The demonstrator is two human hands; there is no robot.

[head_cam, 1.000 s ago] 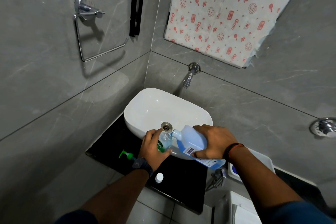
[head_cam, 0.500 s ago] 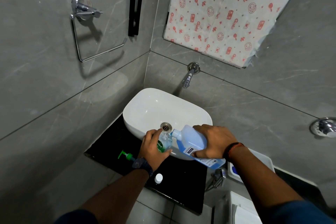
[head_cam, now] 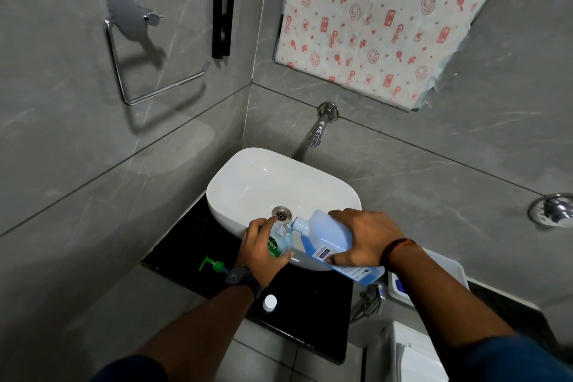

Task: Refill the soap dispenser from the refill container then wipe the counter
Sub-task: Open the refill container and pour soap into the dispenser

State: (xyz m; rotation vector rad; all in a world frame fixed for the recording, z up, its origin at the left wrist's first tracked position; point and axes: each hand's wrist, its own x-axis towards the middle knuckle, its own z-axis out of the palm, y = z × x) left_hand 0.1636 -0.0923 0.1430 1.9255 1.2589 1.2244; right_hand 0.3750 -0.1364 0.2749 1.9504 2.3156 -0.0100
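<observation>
Left hand (head_cam: 263,246) grip wrapped around the clear soap dispenser (head_cam: 280,241), fingers closed on its body, holding it upright over the near rim of the white sink (head_cam: 248,183). Right hand (head_cam: 362,234) grip clamped over the blue refill container (head_cam: 325,234), tilted with its neck pointing to 9 o'clock, spout just at the dispenser's open mouth; contact or a small gap, cannot tell. Both bottles at 6 o'clock of the drain (head_cam: 281,213). Green pump head (head_cam: 214,265) lying loose on the black desk (head_cam: 310,313) at 8 o'clock of the left hand, white cap (head_cam: 269,302) on the desk at 6 o'clock of it. Tap (head_cam: 319,130) on the wall at 12 o'clock of the sink, towel ring (head_cam: 148,71) far out at 10 o'clock. Step in hand, judged: pouring refill into dispenser, first half of task, level inside not readable. Next move likely calls for righting the container once full, setting it down, capping it, screwing the pump back in, then finding a cloth for the desk; none visible here. Risk: narrow mouth, overshoot spills into sink or onto desk.
</observation>
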